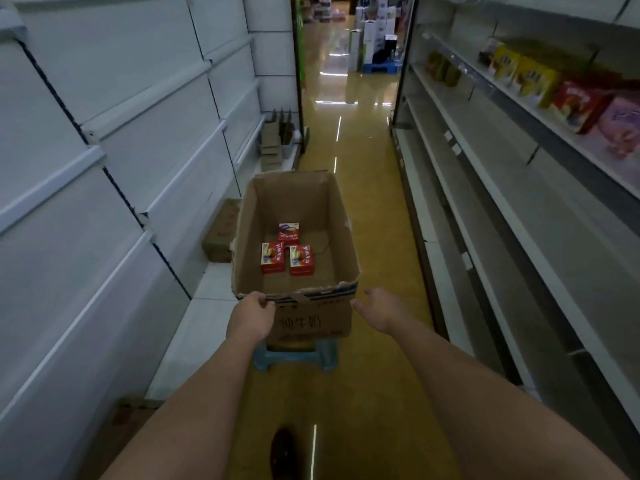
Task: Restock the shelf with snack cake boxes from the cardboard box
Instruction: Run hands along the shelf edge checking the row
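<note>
An open cardboard box [322,216] stands on a blue stool [294,358] in the middle of the aisle. Three red snack cake boxes [273,258] lie on its bottom, two side by side and one behind them. My left hand [251,318] grips the near left corner of the box's rim. My right hand [379,308] is open, fingers apart, just beside the near right corner, apparently not touching it. On the right, a shelf [540,116] at upper height carries yellow, red and pink snack boxes [575,105].
White empty shelving [138,161] lines the left side. A closed carton [223,230] lies on its bottom ledge, and folded cartons [277,136] stand further back. The right shelving's lower tiers [485,220] are bare. The glossy yellow floor [374,220] runs ahead to stacked goods.
</note>
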{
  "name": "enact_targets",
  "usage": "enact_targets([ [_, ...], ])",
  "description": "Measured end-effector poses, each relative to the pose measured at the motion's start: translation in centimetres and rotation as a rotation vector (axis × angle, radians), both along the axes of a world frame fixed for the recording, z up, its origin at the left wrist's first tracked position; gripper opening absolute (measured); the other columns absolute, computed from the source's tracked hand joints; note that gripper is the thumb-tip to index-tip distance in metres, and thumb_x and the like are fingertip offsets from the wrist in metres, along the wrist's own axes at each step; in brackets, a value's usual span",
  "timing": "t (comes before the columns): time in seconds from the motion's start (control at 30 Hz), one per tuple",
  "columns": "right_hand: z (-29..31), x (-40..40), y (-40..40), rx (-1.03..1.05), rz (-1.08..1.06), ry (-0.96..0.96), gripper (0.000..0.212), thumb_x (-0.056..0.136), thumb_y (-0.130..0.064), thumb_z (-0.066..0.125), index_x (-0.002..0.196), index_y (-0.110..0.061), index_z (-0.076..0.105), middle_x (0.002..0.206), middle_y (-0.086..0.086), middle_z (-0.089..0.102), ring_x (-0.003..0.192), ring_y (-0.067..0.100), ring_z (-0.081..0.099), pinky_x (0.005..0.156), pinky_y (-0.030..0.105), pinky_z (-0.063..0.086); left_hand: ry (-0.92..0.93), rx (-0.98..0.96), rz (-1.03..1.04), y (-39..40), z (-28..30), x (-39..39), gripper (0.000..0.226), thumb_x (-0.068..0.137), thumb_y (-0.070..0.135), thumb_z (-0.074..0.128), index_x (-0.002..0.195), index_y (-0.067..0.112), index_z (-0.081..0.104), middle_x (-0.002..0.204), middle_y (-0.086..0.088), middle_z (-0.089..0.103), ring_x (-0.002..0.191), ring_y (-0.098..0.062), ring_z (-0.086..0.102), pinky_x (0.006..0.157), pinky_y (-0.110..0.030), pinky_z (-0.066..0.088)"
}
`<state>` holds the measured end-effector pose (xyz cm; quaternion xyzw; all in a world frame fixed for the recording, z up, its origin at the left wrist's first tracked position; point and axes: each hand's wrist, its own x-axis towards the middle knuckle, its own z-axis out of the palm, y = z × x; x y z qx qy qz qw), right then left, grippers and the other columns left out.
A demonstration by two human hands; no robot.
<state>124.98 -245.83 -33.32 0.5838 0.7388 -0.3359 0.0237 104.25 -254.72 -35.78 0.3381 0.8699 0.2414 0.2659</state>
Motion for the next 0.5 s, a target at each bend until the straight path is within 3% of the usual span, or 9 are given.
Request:
enact_targets([
  [0.2,-1.5,-6.0,8.1,-0.025,-0.035,0.010,0.065,0.098,-0.044,0.045,0.149,-0.009,0.028,0.149,0.011,0.039,0.134,0.027,0.041,0.107,0.037,0.038,-0.047,-0.011,-0.018,8.7,-2.4,-5.4,0.040,0.098,0.029,0.049,0.135,0.014,0.050,0.133,-0.007,0.055,0.121,-0.026,0.052,0.098,-0.039,0.045],
  [0.4,-3.4,-13.1,15.4,-0.027,-0.103,-0.067,0.054,0.097,-0.041,0.049,0.141,-0.011,0.041,0.141,0.010,0.048,0.128,0.025,0.047,0.103,0.038,0.043,-0.127,-0.069,-0.036,16.6,-4.6,-11.9,0.039,0.097,0.029,0.052,0.134,0.018,0.050,0.130,-0.005,0.058,0.118,-0.024,0.054,0.097,-0.040,0.047],
  [0.5,-4.7,-16.3,18.2,-0.050,-0.084,-0.124,0.057,0.097,-0.044,0.047,0.144,-0.014,0.037,0.144,0.007,0.046,0.132,0.024,0.044,0.107,0.039,0.040,-0.168,-0.114,-0.052,19.7,-5.9,-14.3,0.040,0.097,0.029,0.053,0.134,0.017,0.050,0.130,-0.006,0.057,0.119,-0.024,0.054,0.098,-0.040,0.047],
])
